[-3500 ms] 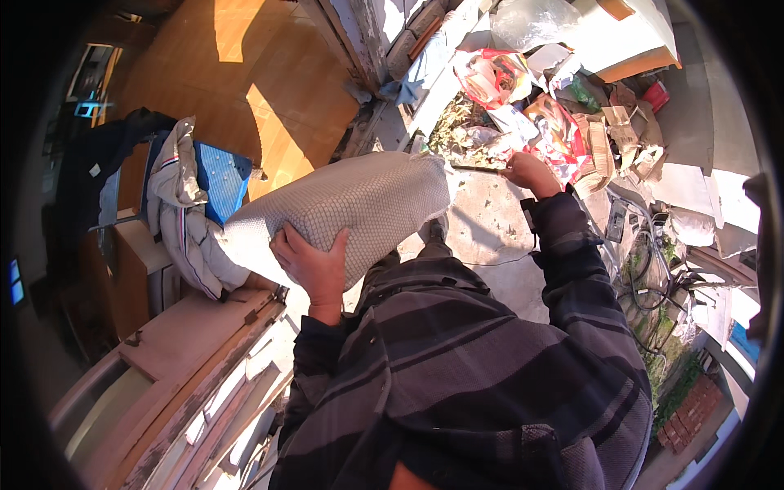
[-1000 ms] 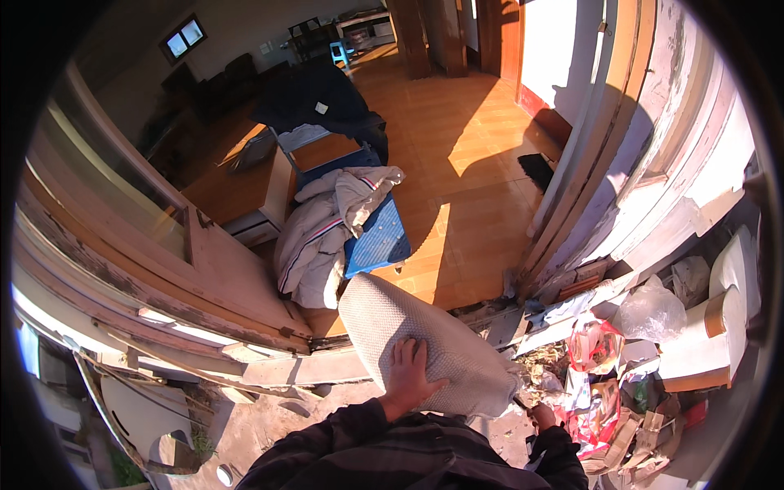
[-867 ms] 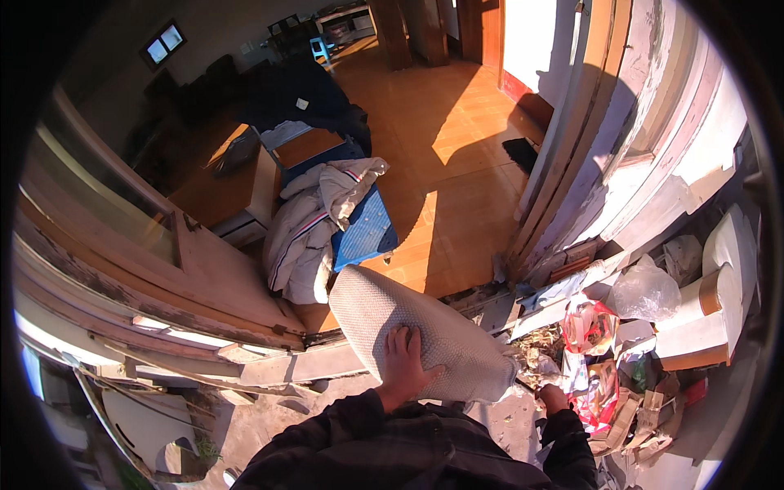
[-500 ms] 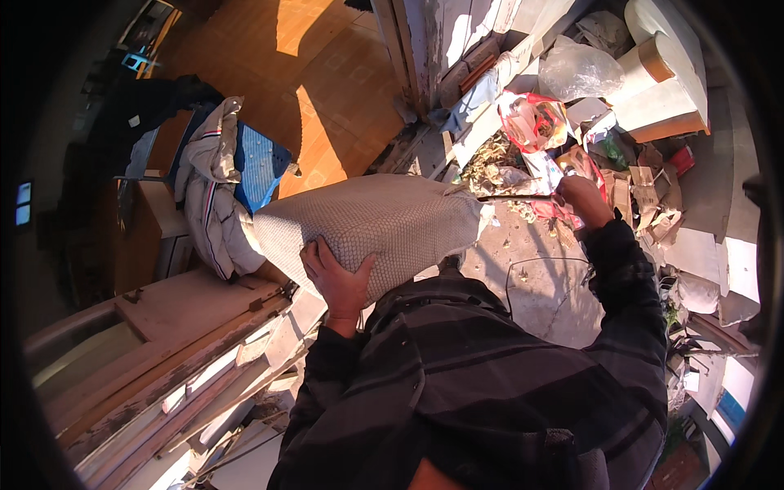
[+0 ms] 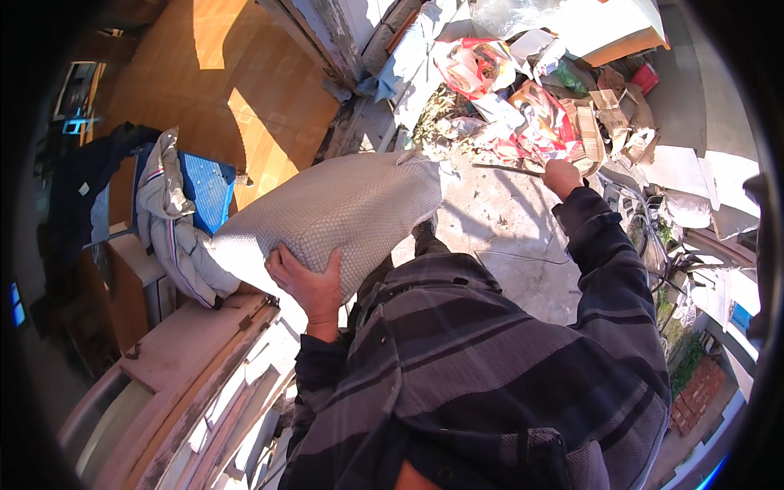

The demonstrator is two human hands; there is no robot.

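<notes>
A large cushion (image 5: 327, 204) in pale, honeycomb-textured fabric lies in front of my waist, its far right corner gathered and frayed. Against its near side rests my left hand (image 5: 308, 282), fingers and thumb spread over the fabric. Out to the right, my right hand (image 5: 562, 178) is closed round one end of a thin dark stick (image 5: 506, 168). The stick points left toward the cushion's gathered corner, with a gap between them. What bears the cushion from below is hidden.
A pale jacket with a striped edge (image 5: 167, 237) hangs beside a blue textured panel (image 5: 204, 192) at left. Red-and-white bags (image 5: 474, 67) and torn cardboard (image 5: 612, 114) lie in a heap ahead right. A wooden frame (image 5: 188, 359) runs along the near left.
My view has turned, so the surroundings sit differently in it. The stick's tip, earlier right by the cushion's corner, is now clear of it. My left hand stays on the cushion.
</notes>
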